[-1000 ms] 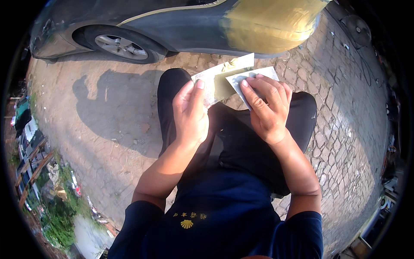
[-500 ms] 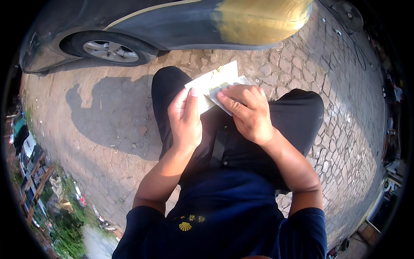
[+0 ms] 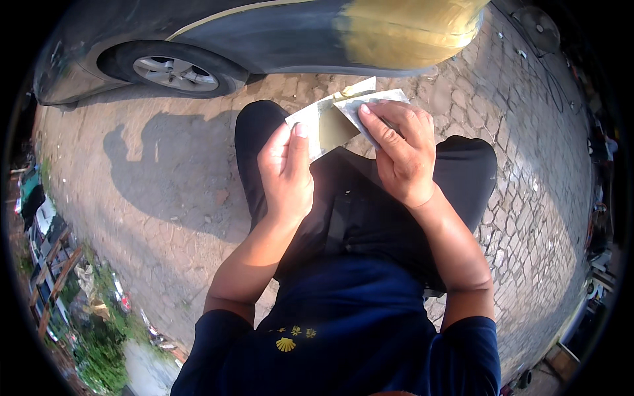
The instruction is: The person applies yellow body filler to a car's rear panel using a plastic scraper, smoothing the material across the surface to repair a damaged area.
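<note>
My left hand [image 3: 287, 168] is closed on the edge of a thin, pale rectangular plate [image 3: 321, 129], its thumb lying on top. A small yellow dab of paste [image 3: 347, 90] sits near the plate's far edge. In my right hand [image 3: 408, 152] is a flat grey scraper [image 3: 353, 107], pinched with the thumb and fingers on it. The scraper overlaps the plate's right side; whether the two touch there I cannot tell. Both are held above my lap, between my knees.
A dark car [image 3: 284, 39] stands ahead, with a wheel [image 3: 175, 72] at the left and a yellow-coated patch [image 3: 409, 33] on its end. Stone paving [image 3: 528, 198] surrounds me. A round fan-like object [image 3: 536, 30] and cable lie far right; plants [image 3: 99, 356] and clutter line the left.
My right hand has moved right and slightly away with the scraper, uncovering more of the plate. My left hand has stayed nearly in place, with the plate tilted somewhat differently.
</note>
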`<act>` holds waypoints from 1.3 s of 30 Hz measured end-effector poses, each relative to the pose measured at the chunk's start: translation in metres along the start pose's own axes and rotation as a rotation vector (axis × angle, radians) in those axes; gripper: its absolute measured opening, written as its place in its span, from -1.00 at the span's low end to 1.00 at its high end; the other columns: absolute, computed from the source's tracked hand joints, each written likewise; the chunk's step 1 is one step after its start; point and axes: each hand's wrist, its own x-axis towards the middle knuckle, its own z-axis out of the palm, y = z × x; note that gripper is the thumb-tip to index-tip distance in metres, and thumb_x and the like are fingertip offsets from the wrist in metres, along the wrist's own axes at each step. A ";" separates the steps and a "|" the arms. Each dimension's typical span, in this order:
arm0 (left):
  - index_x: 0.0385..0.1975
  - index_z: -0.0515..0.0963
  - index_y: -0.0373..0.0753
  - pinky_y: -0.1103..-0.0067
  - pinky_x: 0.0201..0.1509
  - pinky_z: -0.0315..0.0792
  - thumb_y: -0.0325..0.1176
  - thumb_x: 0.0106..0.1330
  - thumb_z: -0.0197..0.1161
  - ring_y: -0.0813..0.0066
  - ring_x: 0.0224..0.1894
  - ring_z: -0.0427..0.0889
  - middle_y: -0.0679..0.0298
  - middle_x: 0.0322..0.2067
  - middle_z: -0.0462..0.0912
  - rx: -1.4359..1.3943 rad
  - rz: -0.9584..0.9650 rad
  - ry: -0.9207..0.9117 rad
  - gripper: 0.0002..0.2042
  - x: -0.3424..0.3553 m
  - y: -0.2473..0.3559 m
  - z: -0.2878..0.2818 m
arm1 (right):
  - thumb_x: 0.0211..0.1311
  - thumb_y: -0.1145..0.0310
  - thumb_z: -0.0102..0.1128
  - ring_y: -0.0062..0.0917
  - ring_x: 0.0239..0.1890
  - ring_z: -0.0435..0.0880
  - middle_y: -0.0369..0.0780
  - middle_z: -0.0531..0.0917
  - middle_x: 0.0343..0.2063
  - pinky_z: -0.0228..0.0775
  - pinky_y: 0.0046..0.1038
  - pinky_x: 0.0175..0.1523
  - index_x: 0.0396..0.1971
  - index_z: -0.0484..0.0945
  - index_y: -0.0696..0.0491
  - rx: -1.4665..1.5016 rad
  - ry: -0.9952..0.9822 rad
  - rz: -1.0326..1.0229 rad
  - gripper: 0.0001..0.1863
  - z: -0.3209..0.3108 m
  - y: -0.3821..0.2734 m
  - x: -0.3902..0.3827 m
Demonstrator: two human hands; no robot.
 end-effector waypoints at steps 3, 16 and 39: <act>0.09 0.53 -0.50 0.55 0.16 0.50 -0.37 0.65 0.05 0.51 0.02 0.66 0.14 -0.04 0.70 0.017 0.022 -0.005 -0.72 0.000 0.004 0.002 | -0.05 0.55 0.37 -0.37 -0.07 0.66 -0.29 0.71 -0.10 0.40 -0.30 -0.05 0.04 0.73 0.00 0.039 -0.057 -0.018 -0.47 0.003 -0.002 0.002; 0.01 0.56 -0.42 0.47 0.13 0.56 -0.32 0.62 0.13 0.46 -0.02 0.69 0.18 -0.07 0.71 -0.237 -0.107 0.050 -0.75 0.044 -0.050 -0.054 | 0.09 0.53 0.29 -0.50 -0.02 0.65 -0.42 0.69 -0.08 0.27 -0.32 0.18 0.01 0.75 -0.15 -0.480 0.094 0.015 -0.55 0.007 0.070 0.033; 0.07 0.55 -0.43 0.35 0.23 0.61 -0.35 0.65 0.04 0.38 0.07 0.71 0.14 0.01 0.69 -0.403 -0.216 -0.023 -0.73 0.049 -0.050 -0.068 | 0.07 0.27 0.29 -0.38 0.16 0.57 -0.33 0.63 0.05 0.34 -0.22 0.17 0.01 0.73 -0.04 -0.884 -0.053 -0.559 -0.56 0.022 0.104 0.133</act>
